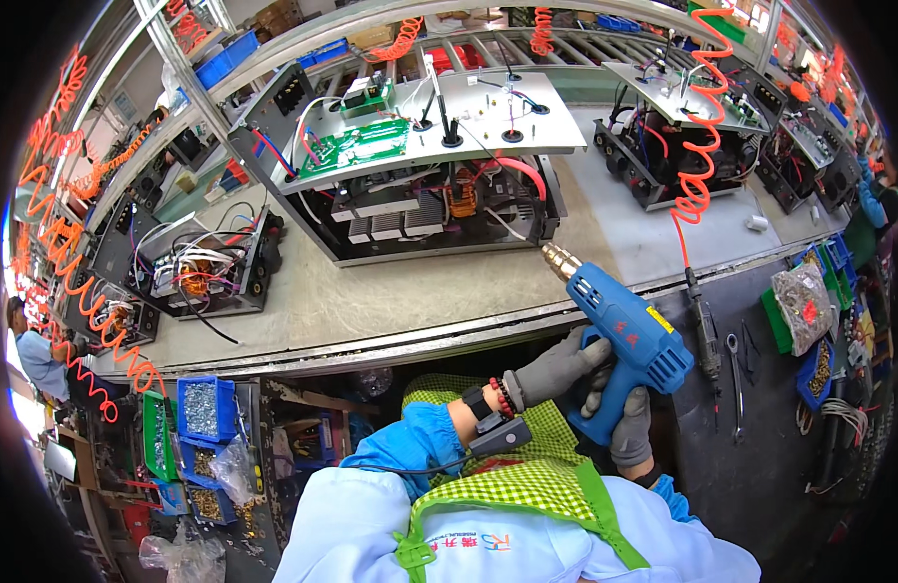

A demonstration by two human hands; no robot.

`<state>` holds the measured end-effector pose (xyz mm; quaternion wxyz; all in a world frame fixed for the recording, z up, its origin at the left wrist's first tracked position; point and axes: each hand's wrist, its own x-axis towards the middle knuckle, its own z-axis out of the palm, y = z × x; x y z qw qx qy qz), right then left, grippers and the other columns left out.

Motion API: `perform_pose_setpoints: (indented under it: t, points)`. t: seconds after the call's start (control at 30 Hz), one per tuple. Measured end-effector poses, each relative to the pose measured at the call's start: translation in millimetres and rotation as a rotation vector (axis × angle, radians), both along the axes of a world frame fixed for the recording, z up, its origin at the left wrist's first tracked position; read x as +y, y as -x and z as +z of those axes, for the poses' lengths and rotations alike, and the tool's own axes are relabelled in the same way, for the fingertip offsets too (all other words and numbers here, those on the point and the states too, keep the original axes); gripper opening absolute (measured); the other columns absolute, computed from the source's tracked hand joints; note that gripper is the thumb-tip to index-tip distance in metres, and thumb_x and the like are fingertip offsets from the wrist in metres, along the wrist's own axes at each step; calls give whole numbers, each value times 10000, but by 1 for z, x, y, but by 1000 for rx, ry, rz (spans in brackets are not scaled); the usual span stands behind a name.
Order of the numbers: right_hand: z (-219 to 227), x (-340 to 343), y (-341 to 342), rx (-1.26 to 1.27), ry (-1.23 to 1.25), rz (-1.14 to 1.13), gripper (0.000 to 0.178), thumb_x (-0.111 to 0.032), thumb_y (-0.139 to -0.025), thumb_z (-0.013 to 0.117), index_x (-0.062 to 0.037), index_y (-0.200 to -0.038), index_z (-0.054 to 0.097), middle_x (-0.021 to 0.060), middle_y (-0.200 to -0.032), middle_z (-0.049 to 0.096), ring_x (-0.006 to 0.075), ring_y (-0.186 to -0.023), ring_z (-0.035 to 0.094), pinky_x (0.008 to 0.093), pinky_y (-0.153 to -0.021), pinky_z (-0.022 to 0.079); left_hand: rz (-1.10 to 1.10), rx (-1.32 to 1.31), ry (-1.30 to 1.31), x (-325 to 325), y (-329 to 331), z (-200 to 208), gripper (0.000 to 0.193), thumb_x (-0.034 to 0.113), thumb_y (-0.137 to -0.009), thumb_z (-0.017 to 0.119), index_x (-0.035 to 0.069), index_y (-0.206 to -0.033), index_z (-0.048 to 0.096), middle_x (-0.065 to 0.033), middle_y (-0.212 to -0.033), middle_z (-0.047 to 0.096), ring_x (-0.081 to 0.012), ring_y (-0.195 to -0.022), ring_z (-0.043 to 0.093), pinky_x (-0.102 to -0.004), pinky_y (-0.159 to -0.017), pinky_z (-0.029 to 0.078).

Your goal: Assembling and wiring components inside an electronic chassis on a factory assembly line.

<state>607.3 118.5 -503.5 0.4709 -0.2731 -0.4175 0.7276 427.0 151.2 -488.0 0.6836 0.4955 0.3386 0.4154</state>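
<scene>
A long assembly line runs across a factory hall, its grey tabletop (391, 291) carrying a row of opened machines with orange coiled air hoses (697, 146) hanging over them.

Both gloved hands are closed on a blue heat gun (629, 335) held just in front of the person's chest, over the near edge of the tabletop. The right hand (629, 428) is wrapped tight round the lower grip from below. The left hand (556, 369), with a bead bracelet and a dark strap at the wrist, is curled against the back of the grip just under the gun's body. The brass nozzle (562, 260) points up and away, toward the open machine (430, 194) straight ahead, but stays apart from it, over bare tabletop.

That machine stands with its grey cover plate propped up, a green circuit board (357, 146) on the plate, and wiring, a copper coil and finned blocks exposed underneath. It looks far from closed up, so a good deal of the work on it appears left. I cannot tell which wires have been treated.

Right of the hands, a screwdriver (704, 335) and pliers (736, 374) lie on a dark mat. Blue bins of screws (204, 408) sit at the lower left.
</scene>
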Motion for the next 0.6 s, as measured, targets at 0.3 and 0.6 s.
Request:
perform_pose_setpoints:
  t: [0.3, 0.6]
  points:
    - [-3, 0, 4, -1, 2, -15, 748, -708, -851, 581, 6, -1075, 584, 71, -815, 632, 162, -703, 618, 307, -657, 537, 9, 54, 8, 1, 4, -1, 632, 601, -966, 490, 43, -1259, 444, 7, -920, 542, -68, -850, 494, -247, -800, 462]
    - [-6, -1, 0, -25, 21, -14, 766, -741, -829, 575, -20, -1089, 576, 53, -831, 617, 156, -729, 618, 307, -675, 537, 24, 122, 30, -2, 5, 2, 673, 562, -992, 471, 30, -1389, 364, -40, -1024, 570, -92, -932, 525, -273, -858, 470]
